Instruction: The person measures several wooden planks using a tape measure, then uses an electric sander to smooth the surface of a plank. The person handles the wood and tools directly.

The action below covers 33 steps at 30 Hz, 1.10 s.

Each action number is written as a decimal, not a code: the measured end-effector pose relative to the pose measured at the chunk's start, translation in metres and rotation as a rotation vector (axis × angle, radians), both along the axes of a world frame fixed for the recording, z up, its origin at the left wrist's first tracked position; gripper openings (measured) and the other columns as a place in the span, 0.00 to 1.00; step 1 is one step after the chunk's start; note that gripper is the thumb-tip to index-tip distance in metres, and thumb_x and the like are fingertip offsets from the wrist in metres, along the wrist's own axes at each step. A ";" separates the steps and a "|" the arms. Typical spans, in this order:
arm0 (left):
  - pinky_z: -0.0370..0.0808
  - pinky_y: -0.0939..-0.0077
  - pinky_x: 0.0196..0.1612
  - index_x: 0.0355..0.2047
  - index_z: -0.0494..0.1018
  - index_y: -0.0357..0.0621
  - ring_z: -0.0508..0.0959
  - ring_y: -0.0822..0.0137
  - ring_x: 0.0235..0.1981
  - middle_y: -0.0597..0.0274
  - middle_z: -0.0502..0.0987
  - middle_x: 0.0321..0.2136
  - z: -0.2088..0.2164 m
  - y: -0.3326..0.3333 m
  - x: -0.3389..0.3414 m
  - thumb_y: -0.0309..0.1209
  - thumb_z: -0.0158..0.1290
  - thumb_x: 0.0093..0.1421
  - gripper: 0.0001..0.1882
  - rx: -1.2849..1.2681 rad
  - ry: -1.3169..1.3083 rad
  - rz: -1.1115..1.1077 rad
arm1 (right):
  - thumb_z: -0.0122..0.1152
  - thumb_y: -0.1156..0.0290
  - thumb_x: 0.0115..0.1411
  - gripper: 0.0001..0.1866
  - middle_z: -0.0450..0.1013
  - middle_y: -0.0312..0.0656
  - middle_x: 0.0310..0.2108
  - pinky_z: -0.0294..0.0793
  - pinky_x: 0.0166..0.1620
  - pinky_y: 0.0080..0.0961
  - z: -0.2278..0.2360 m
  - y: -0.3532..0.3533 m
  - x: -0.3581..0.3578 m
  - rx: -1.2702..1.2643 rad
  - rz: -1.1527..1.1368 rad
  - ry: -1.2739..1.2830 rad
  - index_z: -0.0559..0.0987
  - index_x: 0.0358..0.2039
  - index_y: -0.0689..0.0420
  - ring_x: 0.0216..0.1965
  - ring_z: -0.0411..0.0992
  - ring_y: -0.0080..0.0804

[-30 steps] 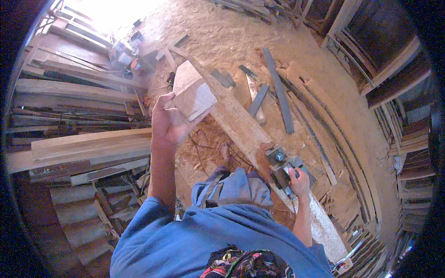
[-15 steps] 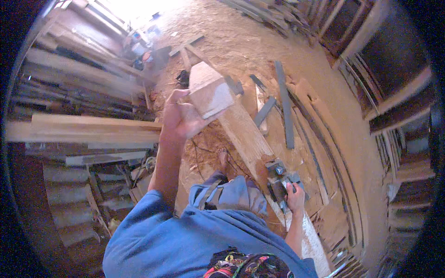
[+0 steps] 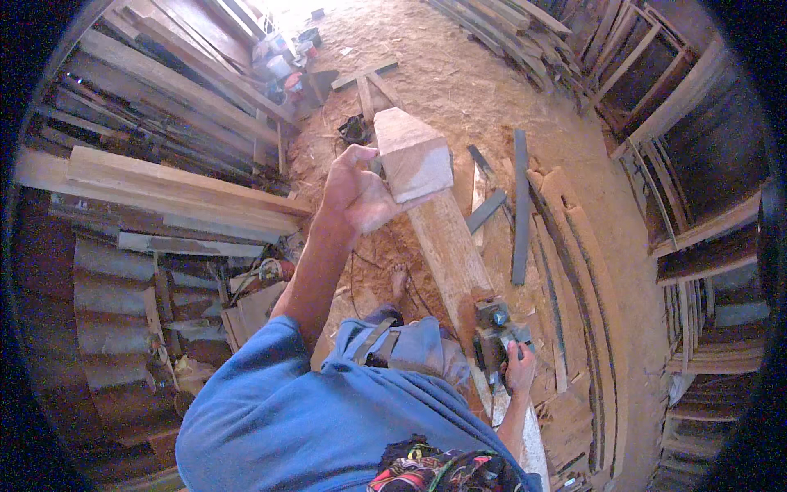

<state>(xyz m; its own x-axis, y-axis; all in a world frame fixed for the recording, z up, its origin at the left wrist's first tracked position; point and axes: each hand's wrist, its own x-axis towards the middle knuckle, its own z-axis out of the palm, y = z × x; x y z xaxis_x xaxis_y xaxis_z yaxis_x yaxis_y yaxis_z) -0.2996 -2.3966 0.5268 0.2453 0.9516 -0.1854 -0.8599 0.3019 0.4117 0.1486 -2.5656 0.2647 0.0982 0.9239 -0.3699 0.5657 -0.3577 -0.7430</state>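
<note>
My left hand point(image 3: 361, 197) grips a pale wooden block point(image 3: 416, 160) from its left side. The thumb lies along one edge, and the other fingers are mostly hidden beneath it. The block has slanted top edges and a lighter patch on its near face. Under it a long plank point(image 3: 447, 254) slopes away toward the lower right. On that plank rests a dark electric hand planer point(image 3: 490, 340), upright, its handle in my right hand point(image 3: 520, 369). My right fingers wrap around the handle.
Dark grey strips point(image 3: 520, 209) and long curved boards point(image 3: 574, 271) lie on the sawdust-covered floor to the right. Stacked timber point(image 3: 188, 193) stands at the left. Farther off is a T-shaped wooden piece point(image 3: 366, 82), with buckets point(image 3: 280, 66) beyond. My bare foot point(image 3: 399, 279) is beside the plank.
The whole view has swung slightly, so the block and my left hand appear farther right. My left hand still holds the block, and my right hand stays on the planer.
</note>
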 end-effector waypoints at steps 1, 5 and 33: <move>0.64 0.41 0.69 0.67 0.63 0.39 0.71 0.46 0.64 0.46 0.71 0.64 -0.003 0.000 0.003 0.46 0.49 0.65 0.35 0.026 -0.043 -0.024 | 0.61 0.47 0.67 0.27 0.75 0.43 0.25 0.69 0.23 0.28 -0.010 -0.004 0.002 0.178 0.050 -0.106 0.80 0.42 0.63 0.19 0.73 0.26; 0.66 0.41 0.68 0.66 0.64 0.42 0.72 0.48 0.64 0.50 0.71 0.64 -0.038 -0.014 0.045 0.49 0.45 0.71 0.31 -0.082 0.053 0.123 | 0.63 0.49 0.66 0.26 0.75 0.41 0.22 0.72 0.27 0.29 -0.047 -0.006 0.018 0.165 0.089 -0.052 0.78 0.43 0.65 0.21 0.74 0.28; 0.61 0.46 0.64 0.74 0.50 0.37 0.68 0.44 0.61 0.41 0.68 0.58 -0.299 -0.049 0.098 0.48 0.72 0.44 0.63 0.127 2.197 0.156 | 0.67 0.39 0.61 0.33 0.73 0.33 0.23 0.71 0.29 0.24 -0.006 -0.038 0.044 -0.051 0.069 0.139 0.78 0.46 0.59 0.23 0.71 0.22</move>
